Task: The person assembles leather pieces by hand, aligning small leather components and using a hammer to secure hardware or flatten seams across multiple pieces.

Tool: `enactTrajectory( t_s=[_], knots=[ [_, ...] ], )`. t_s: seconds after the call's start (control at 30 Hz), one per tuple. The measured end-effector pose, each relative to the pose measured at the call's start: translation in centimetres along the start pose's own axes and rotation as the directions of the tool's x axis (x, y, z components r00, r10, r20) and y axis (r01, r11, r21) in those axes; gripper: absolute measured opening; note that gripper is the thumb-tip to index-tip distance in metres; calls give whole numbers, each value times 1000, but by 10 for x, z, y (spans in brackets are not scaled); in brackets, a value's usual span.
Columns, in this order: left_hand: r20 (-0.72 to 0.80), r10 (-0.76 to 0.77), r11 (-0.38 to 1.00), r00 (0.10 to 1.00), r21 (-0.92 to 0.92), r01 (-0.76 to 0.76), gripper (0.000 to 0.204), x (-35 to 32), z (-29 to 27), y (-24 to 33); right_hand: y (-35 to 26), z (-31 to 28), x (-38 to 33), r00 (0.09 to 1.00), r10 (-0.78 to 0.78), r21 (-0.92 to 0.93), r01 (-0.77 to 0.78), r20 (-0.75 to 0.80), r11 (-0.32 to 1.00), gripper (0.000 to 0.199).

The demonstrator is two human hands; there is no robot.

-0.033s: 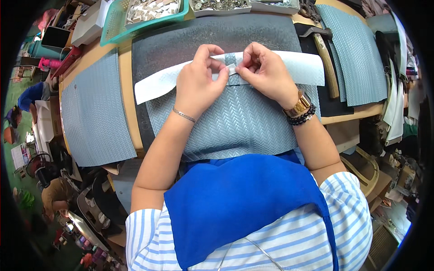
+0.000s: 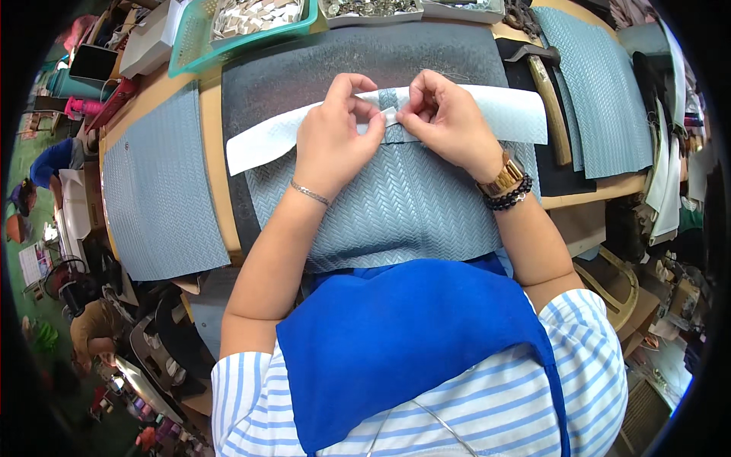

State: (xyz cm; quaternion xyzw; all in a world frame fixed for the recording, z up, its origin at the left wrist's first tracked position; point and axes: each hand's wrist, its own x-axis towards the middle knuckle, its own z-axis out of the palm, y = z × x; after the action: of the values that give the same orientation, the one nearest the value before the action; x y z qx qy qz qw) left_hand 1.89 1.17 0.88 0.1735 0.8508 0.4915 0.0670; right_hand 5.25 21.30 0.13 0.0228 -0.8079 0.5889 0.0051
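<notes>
On the bench in front of me lies a grey-blue sheet with a woven herringbone pattern. Its far edge is folded over, showing a white backing, and a narrow grey-blue strap crosses the fold in the middle. Over that strap, a small white piece is pinched between both hands. My left hand grips its left end with thumb and forefinger. My right hand pinches the right end, the other fingers curled. The fingers partly hide the small piece.
A dark mat lies beneath the work. Behind it stand a green basket of small white pieces and a box of metal fittings. A hammer rests at right. More woven sheets lie at both sides. Another person is far left.
</notes>
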Motion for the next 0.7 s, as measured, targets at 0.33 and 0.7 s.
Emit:
enactTrajectory(
  t_s=[0.33,0.7],
  knots=[
    [-24,111,985,994,138,-106,19,-4,3,-4,-24,1,8,995,16,-289,13,96,957,15],
    [-57,283,940,958,216,-265,8,-3,2,0,-1,-126,154,930,-345,-869,62,-128,491,24]
  ],
)
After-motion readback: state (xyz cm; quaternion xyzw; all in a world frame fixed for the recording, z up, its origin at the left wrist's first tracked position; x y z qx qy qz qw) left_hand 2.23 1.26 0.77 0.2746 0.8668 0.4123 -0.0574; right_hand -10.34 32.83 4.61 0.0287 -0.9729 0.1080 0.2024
